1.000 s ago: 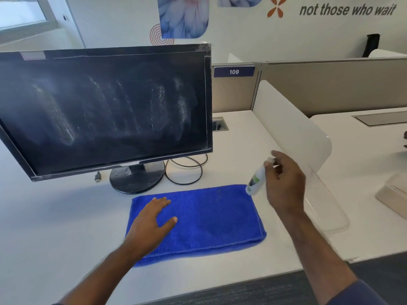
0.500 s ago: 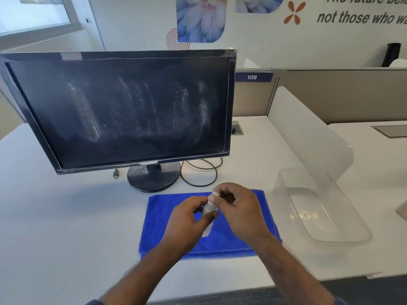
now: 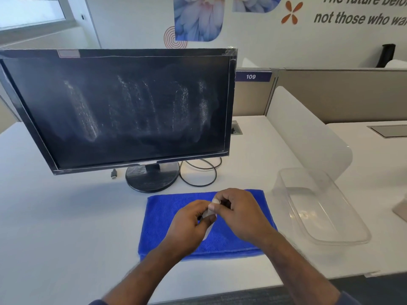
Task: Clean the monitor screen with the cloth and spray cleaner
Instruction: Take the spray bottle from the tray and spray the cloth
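A black monitor (image 3: 123, 108) stands on the white desk, its dark screen streaked with whitish smears. In front of its round base lies a folded blue cloth (image 3: 167, 214). Above the cloth my two hands meet around a small white spray bottle (image 3: 208, 214), mostly hidden by fingers. My left hand (image 3: 189, 227) grips the bottle's body. My right hand (image 3: 237, 214) pinches its top end with curled fingers.
A clear plastic tray (image 3: 319, 208) sits to the right of the cloth, beside a white curved divider (image 3: 308, 133). A looped black cable (image 3: 198, 172) and a loose plug (image 3: 113, 173) lie by the monitor base (image 3: 152, 178). The desk edge runs close below my forearms.
A second ago my left hand lay flat on the cloth and my right held the bottle alone at the right. Both hands have since come together on the bottle over the cloth.
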Available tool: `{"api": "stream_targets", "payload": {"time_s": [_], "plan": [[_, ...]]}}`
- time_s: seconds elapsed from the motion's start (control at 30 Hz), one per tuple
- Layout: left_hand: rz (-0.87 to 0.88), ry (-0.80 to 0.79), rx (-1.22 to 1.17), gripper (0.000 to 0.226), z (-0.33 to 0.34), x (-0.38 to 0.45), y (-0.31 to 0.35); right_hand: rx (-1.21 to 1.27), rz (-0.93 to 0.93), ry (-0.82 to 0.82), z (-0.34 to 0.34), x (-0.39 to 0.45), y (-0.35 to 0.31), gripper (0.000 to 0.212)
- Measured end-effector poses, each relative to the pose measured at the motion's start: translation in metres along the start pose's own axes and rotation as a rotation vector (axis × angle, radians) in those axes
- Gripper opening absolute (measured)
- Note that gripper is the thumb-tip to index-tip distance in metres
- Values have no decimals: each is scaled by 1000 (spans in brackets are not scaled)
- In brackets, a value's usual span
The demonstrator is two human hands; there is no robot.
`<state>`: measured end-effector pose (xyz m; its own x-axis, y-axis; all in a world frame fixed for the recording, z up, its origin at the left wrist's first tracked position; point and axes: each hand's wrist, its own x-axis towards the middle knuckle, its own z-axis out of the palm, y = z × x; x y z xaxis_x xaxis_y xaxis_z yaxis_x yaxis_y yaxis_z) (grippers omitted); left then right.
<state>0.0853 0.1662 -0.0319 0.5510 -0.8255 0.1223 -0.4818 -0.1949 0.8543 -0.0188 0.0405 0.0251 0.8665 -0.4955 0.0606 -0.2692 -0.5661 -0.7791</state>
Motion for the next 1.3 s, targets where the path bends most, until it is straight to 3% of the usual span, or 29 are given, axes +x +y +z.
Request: {"api": "stream_targets", "payload": {"time_s": [0.13,0.27,0.37,0.5,0.63,0.87,1.0,1.17,1.3], "plan": [[-27,-59,-12,15,-3,4,-2,-12,-23,-38,-2,1,4,17],[-86,-121,-22,12,-4,5,-11,228,45,-100,-14,10,12,7],[-104,-122,-35,13,0,4,-15,250,43,-146,-23,20,19,4],[-114,-72,-69,12,3,9,-16,244,48,-2,-22,27,29,5],[-119,-23,-48,12,1,13,-22,341,170,135,-22,36,43,6],[-136,21,-10,18,-4,24,-26,561,355,243,-21,62,82,21],[-138,41,-20,8,-4,32,-29,536,357,361,-12,86,105,8],[-158,39,-15,11,-4,41,-29,322,366,459,1,117,140,29],[-174,53,-31,11,-2,45,-30,145,420,513,2,133,167,26]]}}
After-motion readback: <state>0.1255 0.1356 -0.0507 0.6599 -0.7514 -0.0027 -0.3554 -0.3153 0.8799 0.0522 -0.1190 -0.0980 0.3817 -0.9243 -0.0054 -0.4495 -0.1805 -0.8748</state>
